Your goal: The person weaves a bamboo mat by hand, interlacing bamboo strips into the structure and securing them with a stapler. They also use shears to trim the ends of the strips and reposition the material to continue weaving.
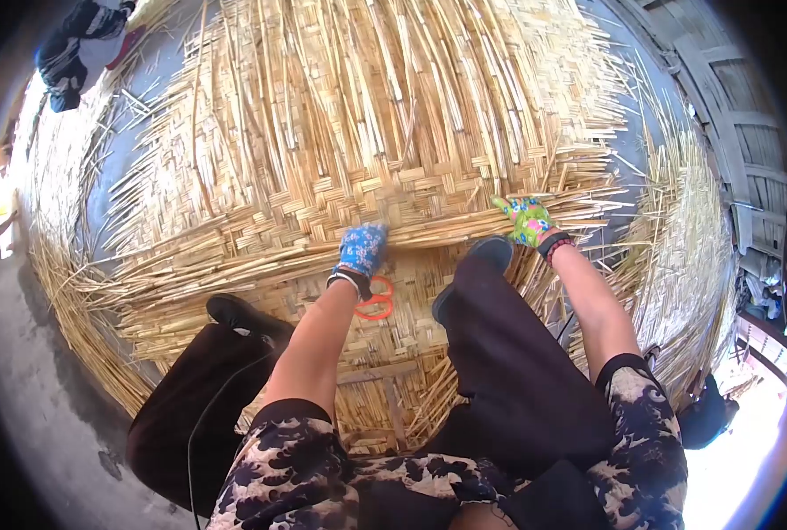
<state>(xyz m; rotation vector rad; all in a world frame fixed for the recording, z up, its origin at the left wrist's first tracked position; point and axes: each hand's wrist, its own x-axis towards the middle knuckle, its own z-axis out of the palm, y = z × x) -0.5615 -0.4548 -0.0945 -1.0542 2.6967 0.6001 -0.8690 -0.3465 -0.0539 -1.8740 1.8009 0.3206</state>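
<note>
A large woven mat of split reeds (323,199) spreads before me, its long loose strips fanning away at the far side. My left hand (363,249), in a blue flowered glove, is over the near band of reeds (261,256); its fingers are smeared by motion. To the right, my right hand (528,223) wears a green flowered glove and rests on the same band, thumb stretched out to the left. Orange-handled scissors (376,300) lie on the weave just below my left hand, their blades hidden.
My legs in dark trousers (526,371) are bent on either side of the scissors. More reed matting (676,238) lies along the right, near a grey slatted wall (747,141). Another person (80,53) is at the far left. Grey concrete floor (40,353) shows at left.
</note>
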